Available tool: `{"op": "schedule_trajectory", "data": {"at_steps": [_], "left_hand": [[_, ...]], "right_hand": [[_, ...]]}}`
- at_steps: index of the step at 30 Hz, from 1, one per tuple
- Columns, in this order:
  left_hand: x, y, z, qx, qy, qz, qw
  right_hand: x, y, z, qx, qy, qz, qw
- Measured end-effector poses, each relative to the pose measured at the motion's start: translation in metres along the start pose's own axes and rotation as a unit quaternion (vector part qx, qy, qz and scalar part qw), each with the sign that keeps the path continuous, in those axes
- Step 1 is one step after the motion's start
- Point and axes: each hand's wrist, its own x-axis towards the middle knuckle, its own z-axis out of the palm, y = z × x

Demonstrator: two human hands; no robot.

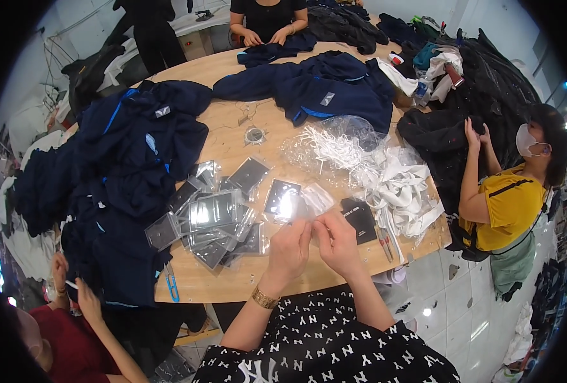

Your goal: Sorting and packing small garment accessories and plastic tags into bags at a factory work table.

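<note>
Near table edge (245, 295), hands (313, 246) on packet (315, 199).

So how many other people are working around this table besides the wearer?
4. One in a yellow top at the right, one in red at lower left, one in black seated at the far edge, one standing in black behind. Others may be hidden.
</note>
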Motion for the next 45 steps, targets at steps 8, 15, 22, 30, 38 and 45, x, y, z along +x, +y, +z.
{"op": "schedule_trajectory", "data": {"at_steps": [8, 15, 22, 30, 38, 45], "left_hand": [[0.002, 0.0, -0.005, 0.051, 0.06, 0.066, 0.995], [0.009, 0.011, -0.013, 0.184, 0.063, 0.071, 0.978], [0.005, 0.011, -0.019, 0.248, 0.019, 0.129, 0.96], [-0.012, -0.019, -0.008, -0.304, -0.062, -0.287, 0.906], [-0.004, -0.031, -0.009, -0.334, 0.074, -0.293, 0.893], [0.008, -0.034, -0.027, -0.304, 0.241, -0.252, 0.887]], "right_hand": [[-0.001, 0.008, 0.002, -0.102, 0.044, -0.027, 0.993], [0.003, 0.005, 0.005, 0.077, -0.001, 0.056, 0.995], [0.003, 0.024, -0.003, -0.14, 0.013, 0.074, 0.987], [0.003, 0.021, -0.003, 0.382, -0.002, 0.292, 0.877], [-0.002, 0.026, -0.002, 0.357, -0.091, 0.337, 0.866], [-0.037, 0.118, -0.034, -0.417, -0.026, 0.175, 0.891]]}}
